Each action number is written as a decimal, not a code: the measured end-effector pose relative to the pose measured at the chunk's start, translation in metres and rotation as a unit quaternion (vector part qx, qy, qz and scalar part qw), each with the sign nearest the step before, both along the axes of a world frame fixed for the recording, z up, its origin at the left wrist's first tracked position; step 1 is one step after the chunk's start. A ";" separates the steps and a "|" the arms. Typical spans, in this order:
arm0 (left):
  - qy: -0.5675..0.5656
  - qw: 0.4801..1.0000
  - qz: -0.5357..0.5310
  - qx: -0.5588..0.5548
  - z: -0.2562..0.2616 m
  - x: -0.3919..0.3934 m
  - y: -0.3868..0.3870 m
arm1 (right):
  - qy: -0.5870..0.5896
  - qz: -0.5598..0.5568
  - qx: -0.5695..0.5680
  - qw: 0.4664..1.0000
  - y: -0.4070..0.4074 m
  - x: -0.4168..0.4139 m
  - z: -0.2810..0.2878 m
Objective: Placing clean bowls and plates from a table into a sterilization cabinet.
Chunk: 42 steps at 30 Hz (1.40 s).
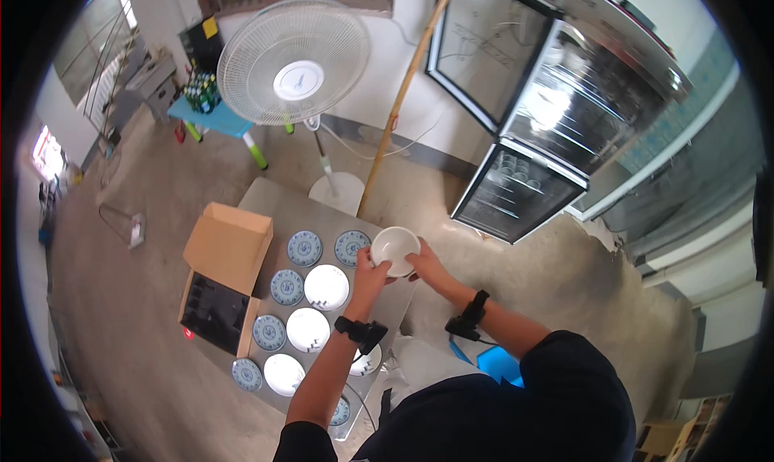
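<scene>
Both hands hold a white bowl (395, 250) over the far right corner of a grey table (387, 308). My left hand (370, 276) grips its left rim, and my right hand (427, 262) grips its right rim, thumbs over the edge. Left of the bowl lies a blue-and-white patterned plate (351, 247), partly behind my left hand. Several more such plates, one of them a patterned plate (304, 248), stand in a row. Beside them are several white dishes with dark marks, among them a white dish (326, 287). My left forearm hides part of the table.
An open cardboard box (228, 244) with black contents sits on the table's left. Beyond the table stand a pedestal fan (299, 81), a leaning wooden pole (402, 93) and a glass-door cabinet (520, 190) with its upper door open. A blue stool (500, 365) is near my body.
</scene>
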<state>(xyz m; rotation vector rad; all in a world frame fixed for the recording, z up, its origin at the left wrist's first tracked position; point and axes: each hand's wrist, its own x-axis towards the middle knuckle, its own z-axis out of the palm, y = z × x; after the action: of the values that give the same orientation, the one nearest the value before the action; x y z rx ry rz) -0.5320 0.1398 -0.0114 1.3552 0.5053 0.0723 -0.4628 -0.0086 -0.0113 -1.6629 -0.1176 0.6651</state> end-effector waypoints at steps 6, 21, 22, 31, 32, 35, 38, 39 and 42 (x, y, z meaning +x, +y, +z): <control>-0.050 0.986 -0.148 -0.053 0.087 0.047 -0.088 | 0.008 -0.078 0.026 0.997 -0.113 0.038 0.080; -0.273 0.894 -0.331 0.132 0.178 0.269 -0.322 | -0.120 -0.179 0.036 0.976 -0.375 0.205 0.196; -0.328 0.873 -0.335 0.134 0.182 0.287 -0.332 | -0.126 -0.167 0.038 0.977 -0.383 0.220 0.206; -0.397 0.861 -0.266 0.175 0.219 0.397 -0.381 | -0.120 -0.123 0.017 0.985 -0.434 0.343 0.248; -0.396 0.861 -0.256 0.193 0.219 0.412 -0.383 | -0.130 -0.121 0.005 0.984 -0.435 0.357 0.251; -0.398 0.857 -0.247 0.214 0.224 0.449 -0.385 | -0.174 -0.122 -0.015 0.977 -0.438 0.389 0.261; -0.383 0.857 -0.275 0.208 0.237 0.486 -0.387 | -0.177 -0.135 -0.043 0.974 -0.437 0.426 0.275; -0.383 0.857 -0.278 0.204 0.240 0.500 -0.389 | -0.176 -0.161 -0.058 0.970 -0.436 0.434 0.281; -0.360 0.863 -0.295 0.198 0.248 0.536 -0.388 | -0.185 -0.138 -0.047 0.972 -0.439 0.472 0.278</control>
<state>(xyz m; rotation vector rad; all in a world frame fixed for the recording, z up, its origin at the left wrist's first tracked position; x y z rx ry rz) 0.0037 -0.2484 0.2361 1.7020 -0.5983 0.1754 0.0087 -0.4479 0.2671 -1.8384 -0.1191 0.1491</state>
